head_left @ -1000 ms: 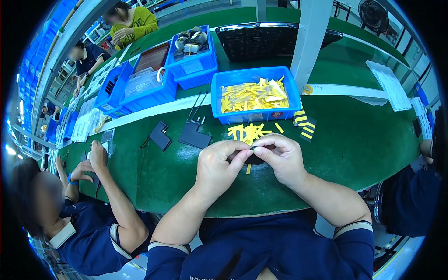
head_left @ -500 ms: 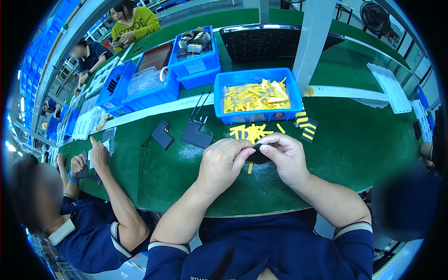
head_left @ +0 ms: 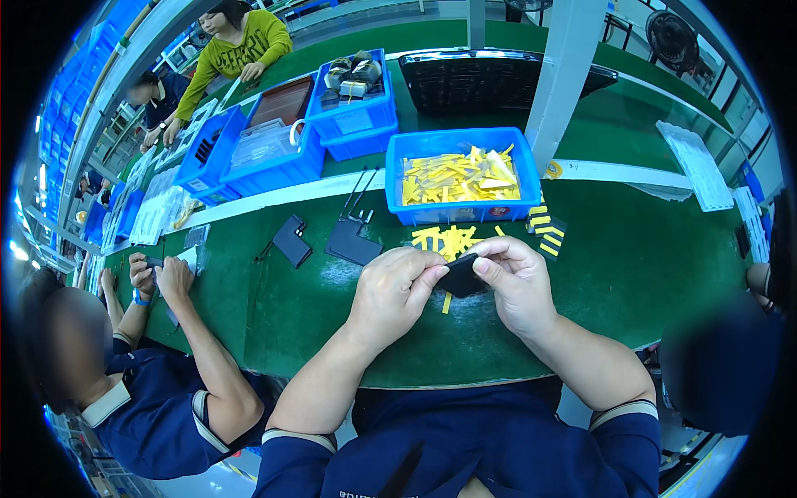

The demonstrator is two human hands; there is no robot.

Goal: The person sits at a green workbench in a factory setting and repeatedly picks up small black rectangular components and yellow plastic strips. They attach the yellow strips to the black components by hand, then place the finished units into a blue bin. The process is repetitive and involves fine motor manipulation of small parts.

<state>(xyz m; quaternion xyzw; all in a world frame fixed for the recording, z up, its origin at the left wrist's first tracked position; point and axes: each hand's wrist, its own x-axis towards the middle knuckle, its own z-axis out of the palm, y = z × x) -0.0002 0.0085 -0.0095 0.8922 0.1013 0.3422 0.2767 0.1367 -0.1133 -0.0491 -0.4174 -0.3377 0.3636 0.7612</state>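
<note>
A flat black piece [head_left: 463, 280], thin and dark, is pinched between my two hands above the green bench. My left hand [head_left: 393, 289] closes thumb and forefinger on its left edge. At the opposite edge, my right hand [head_left: 520, 282] grips with the thumb on top. Just beyond my fingers lies a small pile of yellow strips [head_left: 448, 240], and a single yellow strip [head_left: 447, 304] hangs or lies below the piece. To the left on the bench rest two black L-shaped parts, one larger [head_left: 354, 241] with thin dark rods, one smaller [head_left: 292, 241].
A blue bin [head_left: 465, 214] full of yellow strips stands behind the pile. Yellow-and-black striped pieces [head_left: 548, 232] lie to its right. More blue bins [head_left: 278, 170] stand at the back left. A grey post [head_left: 568, 83] rises behind. Co-workers sit on both sides.
My fingertips have spread apart along the black piece, so more of it shows. The co-worker at left has brought both hands together; the person in yellow-green has reached out across the bench.
</note>
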